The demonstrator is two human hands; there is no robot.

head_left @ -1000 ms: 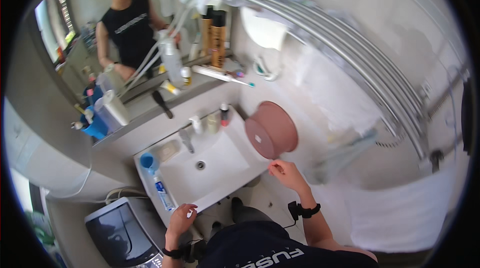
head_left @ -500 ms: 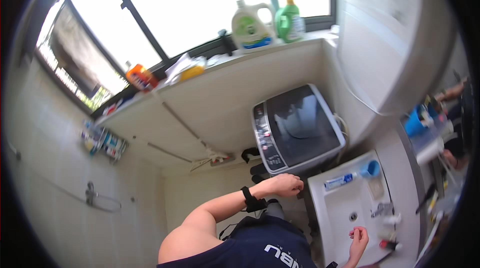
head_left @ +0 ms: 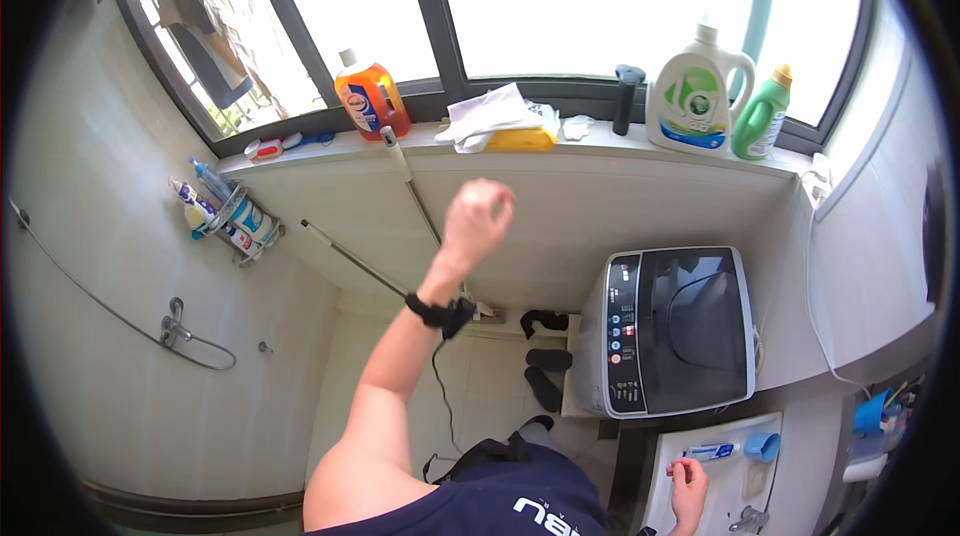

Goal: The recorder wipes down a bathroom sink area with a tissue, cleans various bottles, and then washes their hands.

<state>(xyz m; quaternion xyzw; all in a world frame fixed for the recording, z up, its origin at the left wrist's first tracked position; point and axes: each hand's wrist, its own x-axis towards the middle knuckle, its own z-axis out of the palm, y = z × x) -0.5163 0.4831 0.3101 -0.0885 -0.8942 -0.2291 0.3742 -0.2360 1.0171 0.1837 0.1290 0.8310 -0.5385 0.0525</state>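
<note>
My left hand point(head_left: 478, 224) is raised in front of the wall below the window ledge, a dark band on its wrist. Its fingers are curled closed and nothing shows in them. A pole with a pale grip point(head_left: 397, 158) leans on the wall behind that arm. Low on the right, my right hand point(head_left: 687, 488) hovers over the white sink point(head_left: 655, 506) with its fingers drawn together. Something small and pinkish shows at their tips, too small to name. Close to it lie a blue-and-white toothpaste tube point(head_left: 710, 452) and a blue cup point(head_left: 762, 447).
On the ledge stand an orange bottle point(head_left: 372, 101), papers with a yellow pack point(head_left: 522, 139), a black cylinder point(head_left: 627, 101), a white jug point(head_left: 692, 101) and a green bottle point(head_left: 762, 116). A washing machine point(head_left: 690, 331) stands right, slippers point(head_left: 543, 391) beside it. A corner rack point(head_left: 238, 221) hangs left.
My view has swung to the right-to-left side, showing more of the window ledge. My left hand has gone from beside the washing machine up toward the ledge. My right hand stays over the sink.
</note>
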